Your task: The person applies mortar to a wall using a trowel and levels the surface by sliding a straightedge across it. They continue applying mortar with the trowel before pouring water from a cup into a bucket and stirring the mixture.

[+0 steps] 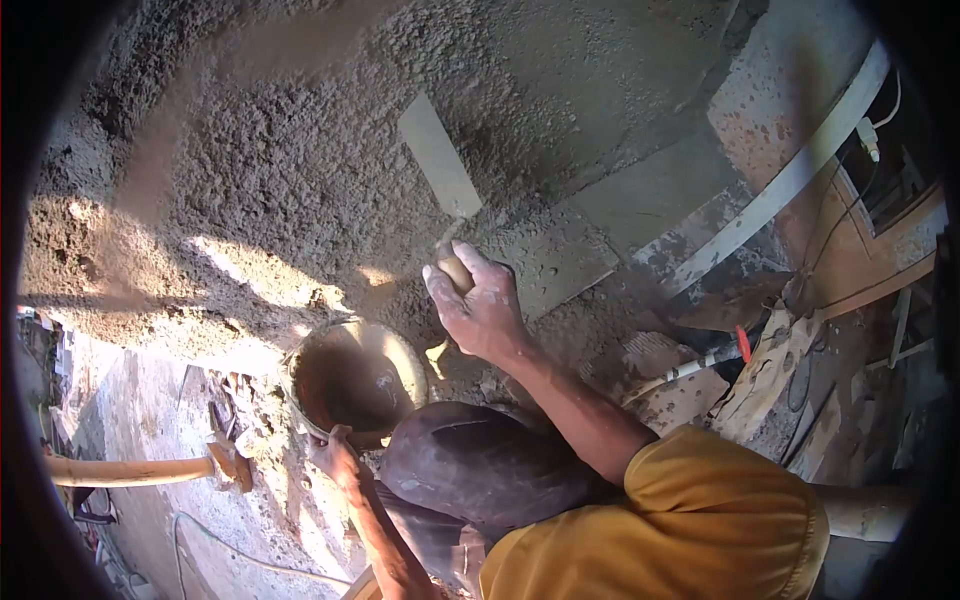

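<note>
My right hand (480,310) is closed around the wooden handle of a trowel (440,158). Its flat rectangular blade points up and away, over a rough layer of grey wet mortar (290,150). At the near rim of a round bucket (408,365), my left hand (341,462) has its fingers hooked on the edge. The bucket leans beside my knee, and its inside lies partly in shadow with greyish-brown material on it. Smoother mortar (590,80) spreads beyond the blade, to the upper right.
A flat grey slab (660,195) borders the mortar on the right, with a long pale strip (785,185) beyond. A white pipe with a red valve handle (743,344) lies near broken boards. On the left is a wooden-handled tool (135,471); a thin hose (250,560) runs below.
</note>
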`<state>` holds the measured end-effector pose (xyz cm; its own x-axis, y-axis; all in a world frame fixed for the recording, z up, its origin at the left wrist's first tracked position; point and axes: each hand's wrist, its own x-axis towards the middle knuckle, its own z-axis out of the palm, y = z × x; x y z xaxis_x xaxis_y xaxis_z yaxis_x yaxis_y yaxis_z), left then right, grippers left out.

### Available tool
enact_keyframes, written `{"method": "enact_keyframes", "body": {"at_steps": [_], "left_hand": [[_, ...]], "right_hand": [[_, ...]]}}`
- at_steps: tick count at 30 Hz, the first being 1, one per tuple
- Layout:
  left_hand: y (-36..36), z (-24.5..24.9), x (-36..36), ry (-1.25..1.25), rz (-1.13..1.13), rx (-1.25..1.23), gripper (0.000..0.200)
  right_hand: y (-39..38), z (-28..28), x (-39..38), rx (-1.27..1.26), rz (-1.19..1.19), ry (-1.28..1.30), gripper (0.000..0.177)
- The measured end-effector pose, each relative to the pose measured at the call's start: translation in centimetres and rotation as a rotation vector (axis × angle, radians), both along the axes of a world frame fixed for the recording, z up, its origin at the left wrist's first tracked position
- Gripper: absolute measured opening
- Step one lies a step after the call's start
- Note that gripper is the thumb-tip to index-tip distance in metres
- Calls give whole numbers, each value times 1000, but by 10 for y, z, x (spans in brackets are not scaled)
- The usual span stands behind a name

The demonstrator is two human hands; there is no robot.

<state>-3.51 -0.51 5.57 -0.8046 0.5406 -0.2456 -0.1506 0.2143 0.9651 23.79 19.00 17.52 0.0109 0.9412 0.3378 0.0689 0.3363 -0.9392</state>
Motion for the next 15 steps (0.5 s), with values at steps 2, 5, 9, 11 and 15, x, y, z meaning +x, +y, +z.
{"method": "enact_keyframes", "body": {"at_steps": [2, 5, 9, 11, 15], "left_hand": [[12, -5, 8, -89, -24, 81, 34], [6, -15, 20, 82, -279, 141, 48], [28, -22, 42, 245, -335, 154, 50], [38, 18, 55, 226, -356, -60, 51], [50, 14, 67, 390, -386, -35, 51]], "right_hand": [[-14, -38, 24, -64, 176, -352, 29], [-7, -56, 39, -196, 617, -794, 35], [14, -85, -2, 18, 723, -1171, 31], [41, -154, -14, 229, 898, -1265, 28], [63, -120, -22, -605, 1165, -1120, 21]]}}
